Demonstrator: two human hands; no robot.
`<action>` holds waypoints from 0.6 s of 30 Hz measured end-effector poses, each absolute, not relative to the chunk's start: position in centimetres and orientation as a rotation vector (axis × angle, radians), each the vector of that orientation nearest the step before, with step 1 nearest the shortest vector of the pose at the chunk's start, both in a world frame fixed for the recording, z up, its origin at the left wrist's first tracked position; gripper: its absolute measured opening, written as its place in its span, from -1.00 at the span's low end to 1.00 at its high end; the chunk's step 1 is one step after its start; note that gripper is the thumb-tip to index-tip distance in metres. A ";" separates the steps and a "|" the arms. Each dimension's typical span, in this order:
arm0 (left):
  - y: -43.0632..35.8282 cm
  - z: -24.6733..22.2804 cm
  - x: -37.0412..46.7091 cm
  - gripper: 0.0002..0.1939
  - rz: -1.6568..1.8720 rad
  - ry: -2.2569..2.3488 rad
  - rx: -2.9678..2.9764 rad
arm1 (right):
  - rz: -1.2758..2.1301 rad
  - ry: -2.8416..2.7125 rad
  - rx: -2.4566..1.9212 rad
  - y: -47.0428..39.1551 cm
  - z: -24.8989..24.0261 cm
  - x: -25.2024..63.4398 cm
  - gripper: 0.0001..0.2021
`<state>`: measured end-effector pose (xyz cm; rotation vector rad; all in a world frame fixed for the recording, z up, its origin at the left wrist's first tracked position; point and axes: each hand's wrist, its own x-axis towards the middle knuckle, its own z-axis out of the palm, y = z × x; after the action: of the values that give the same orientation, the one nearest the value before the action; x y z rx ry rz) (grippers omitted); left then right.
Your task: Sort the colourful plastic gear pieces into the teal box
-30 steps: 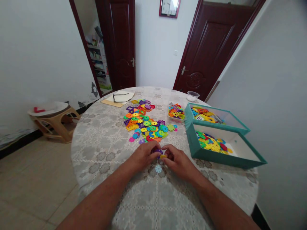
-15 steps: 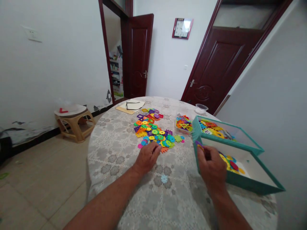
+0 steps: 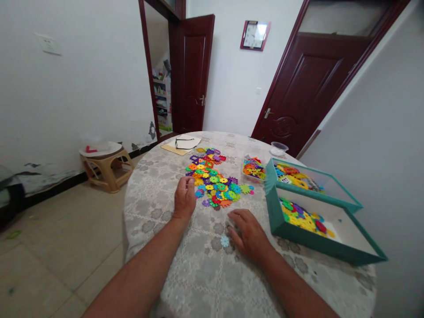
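A loose pile of colourful plastic gear-shaped pieces (image 3: 214, 180) lies on the patterned tablecloth. At its left edge is my left hand (image 3: 185, 197), fingers closed together; what they hold, if anything, is hidden. My right hand (image 3: 247, 229) is over the cloth to the right of a single pale blue piece (image 3: 225, 241), with its thumb and fingers apart and nothing between them. On the right, a green-edged box (image 3: 318, 245) holds more gear pieces (image 3: 303, 217). Behind it stands its other half (image 3: 342, 187), with mixed pieces inside.
A clear tub of pieces (image 3: 253, 169) stands left of the box, with an empty clear bowl (image 3: 278, 148) farther back. Eyeglasses (image 3: 185, 143) rest on papers (image 3: 174, 150) at the table's far left. A stool (image 3: 107, 170) stands on the floor at left.
My right hand has moved left from the box to the cloth, and the purple piece it held is gone from its fingers. My left hand has shifted left and forward along the pile.
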<state>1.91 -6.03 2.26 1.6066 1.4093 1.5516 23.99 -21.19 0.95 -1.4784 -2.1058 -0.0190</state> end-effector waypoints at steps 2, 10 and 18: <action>-5.7 1.8 1.9 -0.68 1.532 1.434 1.611 | 0.042 -2.162 -1.485 -21.0 0.4 24.0 -0.63; -4.8 -0.1 2.2 -0.67 1.392 1.510 1.641 | 0.055 -2.118 -1.524 -21.0 -0.9 24.4 -0.68; -4.9 0.0 1.9 -0.65 1.366 1.547 1.700 | 0.112 -2.048 -1.533 -20.8 -1.5 24.4 -0.69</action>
<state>1.89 -4.91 0.01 1.6998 1.5474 1.3655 24.40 -20.82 -1.47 -1.5328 -2.0477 0.1120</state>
